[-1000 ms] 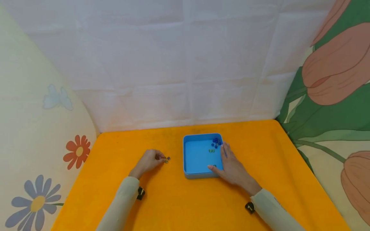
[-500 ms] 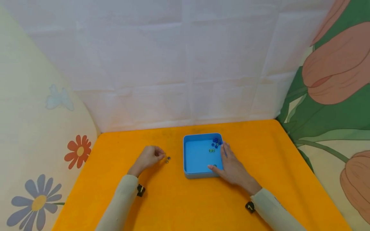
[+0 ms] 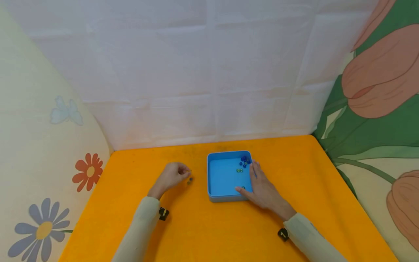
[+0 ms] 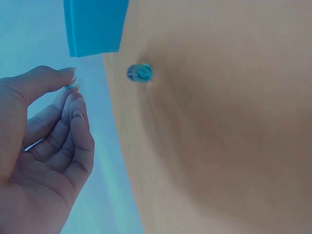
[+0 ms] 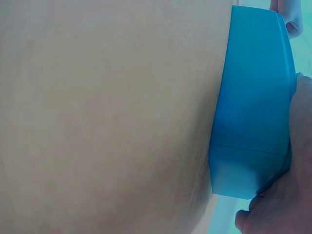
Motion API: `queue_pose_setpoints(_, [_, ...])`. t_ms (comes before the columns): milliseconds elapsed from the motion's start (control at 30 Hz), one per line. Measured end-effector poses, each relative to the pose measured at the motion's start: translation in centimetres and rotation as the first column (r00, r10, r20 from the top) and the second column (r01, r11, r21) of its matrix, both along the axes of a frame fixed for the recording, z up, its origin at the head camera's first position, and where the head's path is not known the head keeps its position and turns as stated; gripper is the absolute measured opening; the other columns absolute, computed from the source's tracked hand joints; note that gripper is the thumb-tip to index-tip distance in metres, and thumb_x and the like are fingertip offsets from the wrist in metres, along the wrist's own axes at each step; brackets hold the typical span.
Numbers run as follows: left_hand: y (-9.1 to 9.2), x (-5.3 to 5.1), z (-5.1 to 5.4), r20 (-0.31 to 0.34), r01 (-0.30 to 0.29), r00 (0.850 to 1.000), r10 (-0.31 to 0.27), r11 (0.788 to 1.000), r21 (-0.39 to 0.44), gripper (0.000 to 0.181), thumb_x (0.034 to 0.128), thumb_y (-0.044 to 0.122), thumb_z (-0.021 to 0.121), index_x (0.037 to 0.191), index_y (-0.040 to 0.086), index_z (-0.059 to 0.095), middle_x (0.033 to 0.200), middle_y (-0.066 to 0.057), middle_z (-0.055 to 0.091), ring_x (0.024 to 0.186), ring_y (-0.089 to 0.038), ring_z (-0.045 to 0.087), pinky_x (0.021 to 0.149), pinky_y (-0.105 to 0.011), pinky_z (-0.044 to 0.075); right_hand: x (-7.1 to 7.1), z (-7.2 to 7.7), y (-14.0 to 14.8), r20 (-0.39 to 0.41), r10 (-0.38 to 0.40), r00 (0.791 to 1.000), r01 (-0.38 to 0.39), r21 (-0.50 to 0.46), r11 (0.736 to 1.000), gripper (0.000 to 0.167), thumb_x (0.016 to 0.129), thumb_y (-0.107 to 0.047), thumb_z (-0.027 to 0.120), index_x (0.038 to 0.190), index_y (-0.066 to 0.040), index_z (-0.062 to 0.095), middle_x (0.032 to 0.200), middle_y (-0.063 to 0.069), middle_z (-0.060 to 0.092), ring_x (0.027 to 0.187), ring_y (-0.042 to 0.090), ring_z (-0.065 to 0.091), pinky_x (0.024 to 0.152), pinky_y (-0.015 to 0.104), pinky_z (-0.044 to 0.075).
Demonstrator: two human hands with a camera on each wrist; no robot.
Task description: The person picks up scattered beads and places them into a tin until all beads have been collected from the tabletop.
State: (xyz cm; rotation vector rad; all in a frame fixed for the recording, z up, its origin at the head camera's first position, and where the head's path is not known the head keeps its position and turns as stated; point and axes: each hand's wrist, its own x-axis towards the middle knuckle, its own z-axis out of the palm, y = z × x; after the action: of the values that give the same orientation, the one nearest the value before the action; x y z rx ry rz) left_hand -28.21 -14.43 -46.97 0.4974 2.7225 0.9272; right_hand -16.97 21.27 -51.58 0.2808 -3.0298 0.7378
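My left hand (image 3: 170,177) is raised a little over the orange table, left of the blue box. Its thumb and fingertips pinch a small glass marble (image 4: 72,84), mostly covered by them. Just below lie two loose marbles (image 4: 140,72), close together on the table. My right hand (image 3: 264,191) rests against the front right corner of the blue square box (image 3: 209,178), fingers straight along the right side and thumb reaching over the front rim. Inside the box, several dark blue marbles (image 3: 244,159) gather at the back right corner, with green marbles (image 3: 239,170) in front.
An orange cloth covers the table (image 3: 209,233). A white sheet (image 3: 209,72) hangs behind its back edge. Flower-printed cloths stand at both sides, with a red flower (image 3: 87,171) on the left one. Another greenish marble (image 3: 243,188) lies near the box's front, by the right thumb.
My left hand has lifted off the table with the pinched marble and shifted slightly to the back and right. The right hand and the box stay where they were.
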Motion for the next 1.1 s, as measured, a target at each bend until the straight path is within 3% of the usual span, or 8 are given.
queue_pose_setpoints(300, [1.6, 0.0, 0.5, 0.026, -0.013, 1.000, 0.012, 0.998, 0.058, 0.018, 0.0994, 0.021, 0.074, 0.111, 0.008, 0.079, 0.097, -0.005, 0.076, 0.081, -0.014, 0.065, 0.070, -0.025, 0.057, 0.0, -0.1, 0.0, 0.014, 0.001, 1.000, -0.001, 0.004, 1.000, 0.115, 0.096, -0.077, 0.051, 0.165, 0.006, 0.011, 0.177, 0.023, 0.001, 0.164, 0.042, 0.012, 0.124, 0.057, 0.035])
queue_pose_setpoints(733, [3.6, 0.0, 0.7, -0.024, -0.014, 1.000, 0.017, 0.992, 0.125, 0.019, 0.1000, 0.025, 0.073, 0.110, 0.010, 0.079, 0.097, -0.005, 0.075, 0.082, -0.016, 0.065, 0.070, -0.028, 0.058, -0.1, -0.3, 0.2, 0.006, -0.002, 1.000, 0.002, -0.022, 1.000, 0.117, 0.095, -0.079, 0.051, 0.166, 0.005, 0.011, 0.177, 0.023, 0.001, 0.164, 0.043, 0.012, 0.124, 0.059, 0.033])
queue_pose_setpoints(1100, [5.7, -0.7, 1.0, -0.023, -0.031, 0.999, 0.035, 0.986, 0.164, 0.020, 0.0990, 0.027, 0.075, 0.110, 0.010, 0.078, 0.096, -0.004, 0.075, 0.083, -0.017, 0.066, 0.072, -0.029, 0.058, -0.1, -0.3, 0.1, -0.004, 0.001, 1.000, -0.001, -0.024, 1.000, 0.116, 0.096, -0.077, 0.052, 0.166, 0.005, 0.011, 0.177, 0.024, 0.002, 0.164, 0.043, 0.013, 0.124, 0.058, 0.032])
